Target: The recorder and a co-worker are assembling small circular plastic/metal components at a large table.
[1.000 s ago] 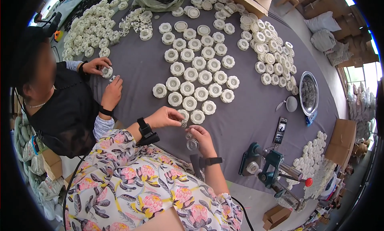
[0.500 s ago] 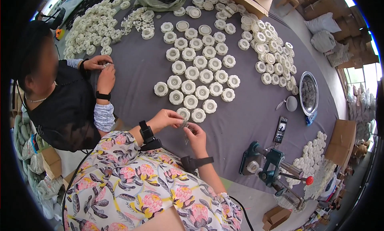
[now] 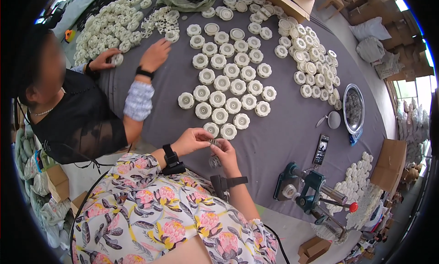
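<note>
Wire springs (image 3: 215, 142) held at the near edge of the scalloped white caps (image 3: 233, 105). Left hand (image 3: 197, 141): thumb and fingertips drawn together on the coils. Right hand (image 3: 225, 155): narrow pinch on the same cluster, with further coils (image 3: 214, 161) hanging just below its fingers. Whether the coils between the hands are one spring or several cannot be told. Sound handling probably calls for light fingertip pressure, one hand steadying while the other turns the wire free along its helix; a straight pull could stretch the coils or make them spring away.

Surface: grey cloth (image 3: 283, 126), slightly creased, bearing caps in loose rows, a pile of white discs (image 3: 315, 67) far right, an oval metal tray (image 3: 363, 109) with grey contents, a dark phone-like device (image 3: 321, 149) and, near right, a green hand press (image 3: 313, 184) with a red knob (image 3: 353, 207).

Surroundings: at left, a co-worker's far hand (image 3: 104, 59) holds a white part (image 3: 117, 60), while the near hand (image 3: 154, 56) is at small white pieces. Cartons (image 3: 386, 21) and pale sacks (image 3: 369, 28) stand beyond the table, far right.
</note>
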Available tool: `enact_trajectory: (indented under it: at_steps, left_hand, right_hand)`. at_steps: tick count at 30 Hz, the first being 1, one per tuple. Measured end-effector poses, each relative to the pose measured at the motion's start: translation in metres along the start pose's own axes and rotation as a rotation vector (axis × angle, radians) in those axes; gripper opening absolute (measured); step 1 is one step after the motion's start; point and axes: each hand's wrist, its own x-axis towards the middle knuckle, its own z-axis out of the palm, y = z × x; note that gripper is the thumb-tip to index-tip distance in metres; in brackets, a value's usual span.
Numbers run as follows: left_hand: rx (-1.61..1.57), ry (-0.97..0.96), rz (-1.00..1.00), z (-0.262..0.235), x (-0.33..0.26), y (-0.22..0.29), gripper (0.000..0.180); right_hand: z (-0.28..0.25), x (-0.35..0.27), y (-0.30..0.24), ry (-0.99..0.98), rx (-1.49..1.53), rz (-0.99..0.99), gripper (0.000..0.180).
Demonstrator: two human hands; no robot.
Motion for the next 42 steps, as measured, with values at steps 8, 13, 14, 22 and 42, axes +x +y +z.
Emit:
enact_trajectory:
  at_steps: [8,13,14,22,42]
  left_hand:
    - [-0.521,0.056,-0.420,-0.011,0.004,-0.004,0.020]
    - [-0.478,0.138,-0.378,-0.003,0.009,-0.012,0.020]
    - [-0.432,0.197,-0.381,-0.003,0.012,-0.017,0.020]
    - [0.626,0.320,0.179,-0.003,0.030,-0.023,0.016]
    - [0.984,0.299,0.348,0.000,0.033,-0.031,0.025]
  right_hand:
    - [0.007,-0.002,0.001,0.159,-0.330,-0.279,0.021]
    - [0.014,-0.011,-0.009,0.230,-0.762,-0.506,0.021]
    - [0.015,-0.013,-0.013,0.219,-1.018,-0.632,0.021]
    - [0.000,-0.017,-0.006,0.247,-0.949,-0.513,0.021]
    - [-0.013,-0.016,0.007,0.367,-0.741,-0.366,0.022]
